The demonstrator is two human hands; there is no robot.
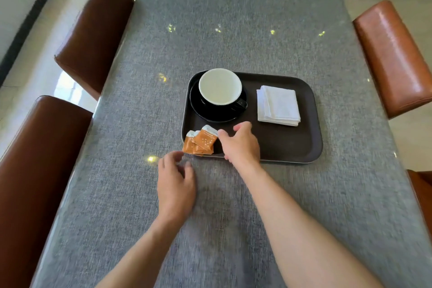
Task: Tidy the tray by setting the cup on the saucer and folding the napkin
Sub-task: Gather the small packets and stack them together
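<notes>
A dark brown tray (280, 147) lies on the grey table. On its left side a black cup with a white inside (220, 86) stands upright on a black saucer (210, 114). A white napkin (278, 105) lies folded into a square on the tray's right side. Orange sugar packets (201, 144) overlap in the tray's near left corner. My right hand (240, 145) is over the tray's near edge, fingers apart, fingertips at the top packet's right edge. My left hand (175, 184) hovers over the table just in front of the tray's corner, fingers loosely curled, holding nothing.
The grey textured table (233, 30) stretches far beyond the tray. Two brown leather chairs (93, 30) stand along the left edge and another chair (392, 58) at the right. A fourth chair back shows at the near right edge.
</notes>
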